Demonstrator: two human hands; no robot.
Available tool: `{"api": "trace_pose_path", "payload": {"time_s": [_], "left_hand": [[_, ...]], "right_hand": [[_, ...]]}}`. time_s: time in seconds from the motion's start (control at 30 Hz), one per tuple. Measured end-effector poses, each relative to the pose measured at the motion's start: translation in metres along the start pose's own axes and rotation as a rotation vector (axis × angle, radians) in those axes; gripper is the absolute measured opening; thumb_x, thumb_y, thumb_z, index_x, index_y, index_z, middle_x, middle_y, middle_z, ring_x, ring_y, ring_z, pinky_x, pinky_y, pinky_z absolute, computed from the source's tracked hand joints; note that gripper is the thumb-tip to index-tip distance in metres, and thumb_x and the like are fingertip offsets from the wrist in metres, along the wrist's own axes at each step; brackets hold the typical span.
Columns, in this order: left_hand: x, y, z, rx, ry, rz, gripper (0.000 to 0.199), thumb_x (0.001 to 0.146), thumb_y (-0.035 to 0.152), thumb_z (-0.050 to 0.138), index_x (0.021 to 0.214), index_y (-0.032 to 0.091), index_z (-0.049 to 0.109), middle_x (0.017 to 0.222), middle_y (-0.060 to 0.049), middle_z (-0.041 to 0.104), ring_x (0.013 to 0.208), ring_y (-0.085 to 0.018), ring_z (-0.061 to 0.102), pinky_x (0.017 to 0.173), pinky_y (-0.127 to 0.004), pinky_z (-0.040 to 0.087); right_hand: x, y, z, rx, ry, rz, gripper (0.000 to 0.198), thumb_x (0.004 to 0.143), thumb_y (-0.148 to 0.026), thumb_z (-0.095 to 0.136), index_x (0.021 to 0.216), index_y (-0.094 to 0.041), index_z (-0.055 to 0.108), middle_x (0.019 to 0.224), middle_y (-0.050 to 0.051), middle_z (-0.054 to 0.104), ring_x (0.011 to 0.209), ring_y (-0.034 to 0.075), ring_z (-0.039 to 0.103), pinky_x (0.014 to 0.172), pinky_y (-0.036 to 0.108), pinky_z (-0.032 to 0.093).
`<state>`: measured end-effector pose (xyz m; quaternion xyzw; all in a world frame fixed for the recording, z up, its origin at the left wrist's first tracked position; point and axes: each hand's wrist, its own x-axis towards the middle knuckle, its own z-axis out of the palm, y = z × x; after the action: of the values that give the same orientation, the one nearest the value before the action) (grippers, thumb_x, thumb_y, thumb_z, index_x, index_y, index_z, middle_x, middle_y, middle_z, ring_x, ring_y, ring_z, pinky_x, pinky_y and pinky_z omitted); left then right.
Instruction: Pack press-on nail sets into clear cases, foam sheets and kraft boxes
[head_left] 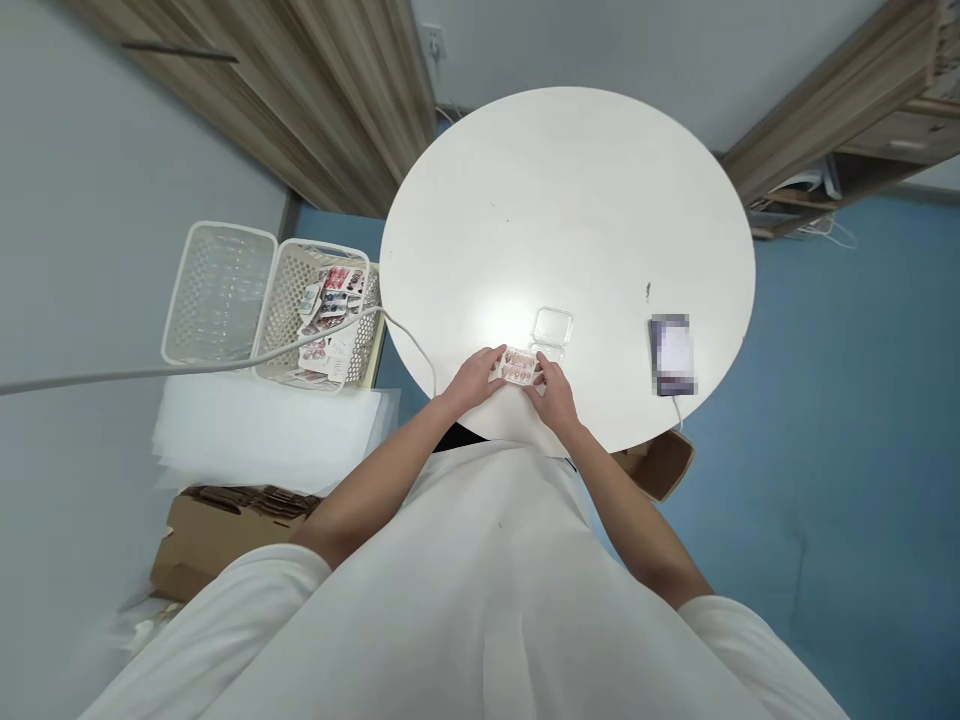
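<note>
Your left hand (474, 380) pinches the left edge of a small tray of pink, nail-shaped pieces (518, 366), and the fingers of your right hand (556, 397) are closed on its right edge. The tray sits between your hands, just below the centre of the frame, its pieces in two rows. Just above it and a little right, a clear plastic case (553, 326) lies open on the round white table (570, 190). Light glares off the tabletop above your left hand, and a small dark mark shows on its right side. Near the table's right edge lies a dark device with a pixelated screen (673, 354), a pale cord leaving its lower end.

A white cable (300, 348) crosses from the left edge of the frame to the table, passing over an open white basket (283, 290) filled with colourful packets (330, 310). Below the basket you have a stack of white sheets (262, 425), and at lower left a cardboard box (214, 545) of folded brown card. Another cardboard box (664, 465) peeks from under the table's lower right edge.

Wood-grain panels (315, 90) fill the upper left; a socket (433, 42) is on the grey wall at top centre. Wooden shelving (885, 140) stands at upper right, above blue floor (847, 400).
</note>
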<state>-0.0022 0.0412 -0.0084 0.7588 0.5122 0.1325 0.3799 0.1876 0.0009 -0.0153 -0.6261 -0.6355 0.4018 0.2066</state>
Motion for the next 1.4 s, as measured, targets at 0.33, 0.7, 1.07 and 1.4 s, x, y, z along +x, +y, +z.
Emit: {"api": "trace_pose_path", "payload": {"time_s": [0.33, 0.7, 1.07, 1.4], "left_hand": [[0.032, 0.029, 0.025, 0.244, -0.065, 0.03, 0.056, 0.069, 0.035, 0.066, 0.12, 0.021, 0.047, 0.115, -0.01, 0.048, 0.103, -0.026, 0.047, 0.087, -0.041, 0.042], [0.041, 0.019, 0.043, 0.22, -0.048, -0.049, 0.058, 0.069, 0.031, 0.064, 0.123, 0.02, 0.044, 0.114, -0.009, 0.049, 0.104, -0.026, 0.046, 0.085, -0.04, 0.041], [0.04, 0.021, 0.041, 0.206, -0.06, -0.045, 0.059, 0.074, 0.027, 0.061, 0.129, 0.022, 0.04, 0.115, -0.01, 0.051, 0.105, -0.026, 0.046, 0.089, -0.042, 0.039], [0.035, 0.019, 0.045, 0.198, -0.05, -0.052, 0.069, 0.076, 0.03, 0.058, 0.137, 0.019, 0.027, 0.122, -0.012, 0.049, 0.111, -0.027, 0.044, 0.091, -0.042, 0.038]], "right_hand": [[0.002, 0.048, -0.039, -0.165, 0.032, -0.021, 0.063, 0.071, -0.033, 0.065, 0.129, -0.024, 0.042, 0.121, 0.009, 0.045, 0.113, 0.027, 0.041, 0.092, 0.044, 0.038], [0.02, 0.052, -0.038, -0.357, -0.024, -0.041, 0.058, 0.072, -0.032, 0.065, 0.126, -0.022, 0.044, 0.12, 0.011, 0.053, 0.108, 0.029, 0.046, 0.089, 0.043, 0.031], [0.024, 0.051, -0.04, -0.394, -0.02, -0.056, 0.055, 0.073, -0.036, 0.064, 0.124, -0.023, 0.046, 0.116, 0.011, 0.054, 0.105, 0.029, 0.048, 0.09, 0.044, 0.028], [0.019, 0.049, -0.037, -0.368, -0.011, -0.028, 0.062, 0.074, -0.034, 0.062, 0.13, -0.022, 0.039, 0.118, 0.011, 0.053, 0.108, 0.029, 0.046, 0.095, 0.045, 0.027]]}}
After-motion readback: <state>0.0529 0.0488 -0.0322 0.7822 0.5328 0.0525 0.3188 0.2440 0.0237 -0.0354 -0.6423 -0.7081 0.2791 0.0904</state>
